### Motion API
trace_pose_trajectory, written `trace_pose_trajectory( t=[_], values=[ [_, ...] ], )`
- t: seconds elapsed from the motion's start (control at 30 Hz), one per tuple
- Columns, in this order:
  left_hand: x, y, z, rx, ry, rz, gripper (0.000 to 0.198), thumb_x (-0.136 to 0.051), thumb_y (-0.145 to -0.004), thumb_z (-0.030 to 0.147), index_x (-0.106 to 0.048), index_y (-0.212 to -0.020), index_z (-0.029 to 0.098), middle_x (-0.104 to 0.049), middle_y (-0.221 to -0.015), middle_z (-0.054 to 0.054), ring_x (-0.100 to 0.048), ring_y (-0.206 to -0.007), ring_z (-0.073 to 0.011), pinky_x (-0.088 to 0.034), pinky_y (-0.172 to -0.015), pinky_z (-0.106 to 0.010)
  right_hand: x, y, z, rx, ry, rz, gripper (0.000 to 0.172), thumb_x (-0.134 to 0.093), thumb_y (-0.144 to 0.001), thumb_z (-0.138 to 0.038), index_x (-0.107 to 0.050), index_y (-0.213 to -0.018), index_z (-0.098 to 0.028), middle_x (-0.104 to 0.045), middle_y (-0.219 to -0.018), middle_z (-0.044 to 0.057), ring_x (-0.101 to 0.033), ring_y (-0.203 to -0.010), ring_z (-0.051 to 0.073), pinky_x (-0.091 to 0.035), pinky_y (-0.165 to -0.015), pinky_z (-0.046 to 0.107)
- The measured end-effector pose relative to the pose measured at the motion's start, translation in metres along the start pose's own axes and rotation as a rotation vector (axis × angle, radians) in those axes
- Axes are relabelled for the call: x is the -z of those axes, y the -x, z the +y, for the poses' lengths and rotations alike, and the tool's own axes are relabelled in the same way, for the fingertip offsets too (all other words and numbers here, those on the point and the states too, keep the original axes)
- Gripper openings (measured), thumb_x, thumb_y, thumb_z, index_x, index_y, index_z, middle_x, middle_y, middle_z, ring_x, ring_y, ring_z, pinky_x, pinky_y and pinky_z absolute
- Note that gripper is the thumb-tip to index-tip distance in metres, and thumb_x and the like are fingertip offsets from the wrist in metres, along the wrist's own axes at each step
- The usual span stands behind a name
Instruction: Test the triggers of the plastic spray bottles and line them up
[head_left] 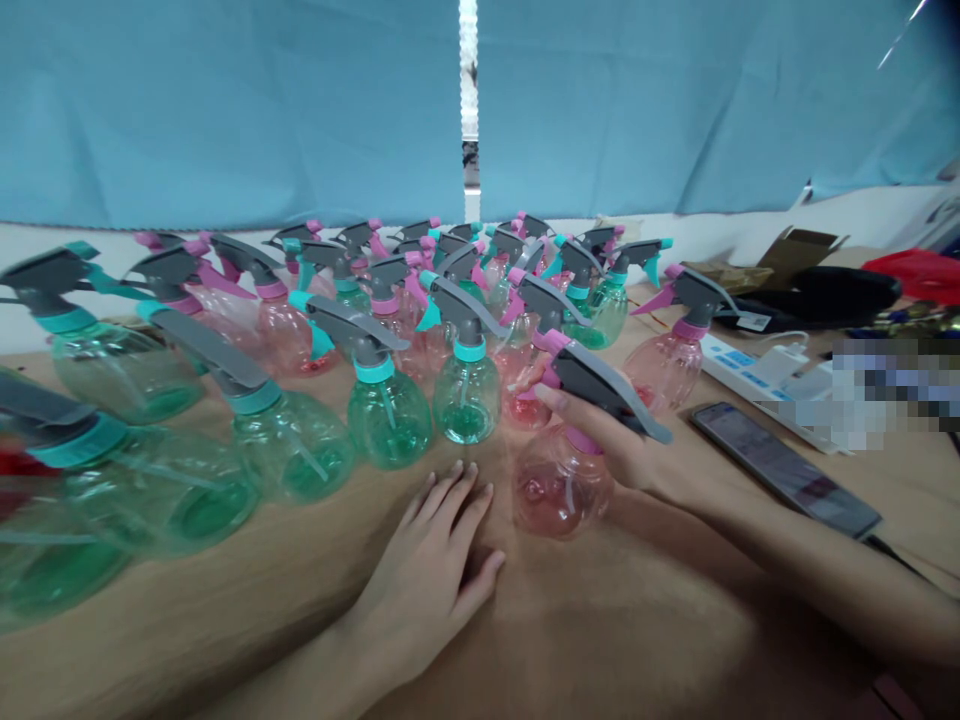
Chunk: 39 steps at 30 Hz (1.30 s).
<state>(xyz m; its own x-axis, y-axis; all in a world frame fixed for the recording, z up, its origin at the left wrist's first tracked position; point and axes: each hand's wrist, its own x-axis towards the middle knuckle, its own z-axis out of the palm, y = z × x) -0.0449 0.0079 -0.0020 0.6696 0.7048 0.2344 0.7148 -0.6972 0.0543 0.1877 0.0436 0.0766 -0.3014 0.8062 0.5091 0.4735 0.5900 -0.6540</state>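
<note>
Head view. We list what lies within reach.

Item 1: right hand (626, 455), coming in from 4 o'clock, clamped around the neck and grey trigger head of the pink spray bottle (559, 492). The bottle leans, nozzle toward 10 o'clock, with a little pink liquid in its round body. It sits near the middle of the counter (637, 640). We cannot tell whether its base touches the wood.

Item 2: left hand (439, 570), flat and palm down on the counter, fingers straight and close together, holding nothing. It lies just at 8 o'clock of the pink spray bottle, apart from it.

Item 3: two green spray bottles (388, 412) and (466, 398), upright, side by side, at 12 o'clock of the left hand, near its fingertips but not touching.

Item 4: a crowd of further spray bottles (352, 262), pink and green, all with grey heads. It fills the counter from 9 o'clock round to 1 o'clock. The nearest green ones, at 9 o'clock, are blurred.

Item 5: a lone pink bottle (671, 368), upright, at 1 o'clock of the right hand.

Item 6: a phone (784, 468), flat, screen up, at 3 o'clock of the right hand.

Item 7: a white power strip (739, 368), beyond the phone at 2 o'clock.

Item 8: a blue curtain (225, 110) behind everything, across 12 o'clock.
</note>
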Motion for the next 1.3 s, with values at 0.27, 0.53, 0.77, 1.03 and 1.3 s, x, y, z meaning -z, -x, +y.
trace_pose_trajectory(
  t=[0.27, 0.53, 0.77, 1.03, 1.3],
  values=[
    [-0.002, 0.001, -0.001, 0.005, -0.004, -0.003, 0.050, -0.046, -0.096, 0.041, -0.049, -0.135, 0.009, -0.045, -0.145, -0.016, -0.041, -0.133, -0.0314, -0.038, -0.106, -0.052, -0.001, -0.007, -0.005, -0.076, 0.021, 0.021, 0.031, -0.049, -0.089, -0.054, -0.064, -0.094, -0.027, -0.063, -0.077, 0.001, -0.061, -0.073, 0.020, -0.051, -0.066, 0.033],
    [-0.003, 0.001, -0.001, 0.000, -0.026, 0.012, 0.050, -0.046, -0.096, 0.041, -0.049, -0.135, 0.010, -0.045, -0.145, -0.015, -0.042, -0.133, -0.0309, -0.039, -0.105, -0.050, -0.005, 0.002, -0.002, -0.126, 0.060, 0.183, 0.029, -0.053, -0.088, -0.053, -0.065, -0.096, -0.028, -0.065, -0.078, -0.001, -0.062, -0.076, 0.021, -0.049, -0.068, 0.031],
    [-0.004, 0.002, -0.003, 0.002, -0.021, 0.023, 0.048, -0.046, -0.096, 0.041, -0.048, -0.135, 0.012, -0.045, -0.145, -0.015, -0.042, -0.133, -0.0307, -0.040, -0.104, -0.050, -0.006, -0.004, 0.010, -0.018, -0.032, 0.059, 0.034, -0.058, -0.083, -0.057, -0.067, -0.101, -0.031, -0.069, -0.094, 0.001, -0.064, -0.094, 0.025, -0.052, -0.079, 0.035],
    [-0.002, 0.001, -0.002, -0.002, -0.018, 0.023, 0.048, -0.047, -0.095, 0.040, -0.049, -0.134, 0.010, -0.046, -0.144, -0.016, -0.043, -0.132, -0.0311, -0.040, -0.104, -0.050, -0.006, -0.008, -0.001, -0.022, -0.167, 0.013, 0.033, -0.055, -0.084, -0.056, -0.067, -0.097, -0.028, -0.070, -0.096, 0.003, -0.064, -0.096, 0.024, -0.052, -0.084, 0.037],
    [-0.004, 0.002, -0.002, 0.010, 0.007, 0.029, 0.049, -0.045, -0.096, 0.041, -0.048, -0.136, 0.012, -0.045, -0.145, -0.014, -0.042, -0.133, -0.0305, -0.038, -0.105, -0.049, -0.009, -0.009, 0.001, -0.007, -0.180, 0.028, 0.033, -0.053, -0.087, -0.054, -0.067, -0.101, -0.027, -0.069, -0.096, 0.003, -0.065, -0.091, 0.023, -0.053, -0.082, 0.038]
  ],
)
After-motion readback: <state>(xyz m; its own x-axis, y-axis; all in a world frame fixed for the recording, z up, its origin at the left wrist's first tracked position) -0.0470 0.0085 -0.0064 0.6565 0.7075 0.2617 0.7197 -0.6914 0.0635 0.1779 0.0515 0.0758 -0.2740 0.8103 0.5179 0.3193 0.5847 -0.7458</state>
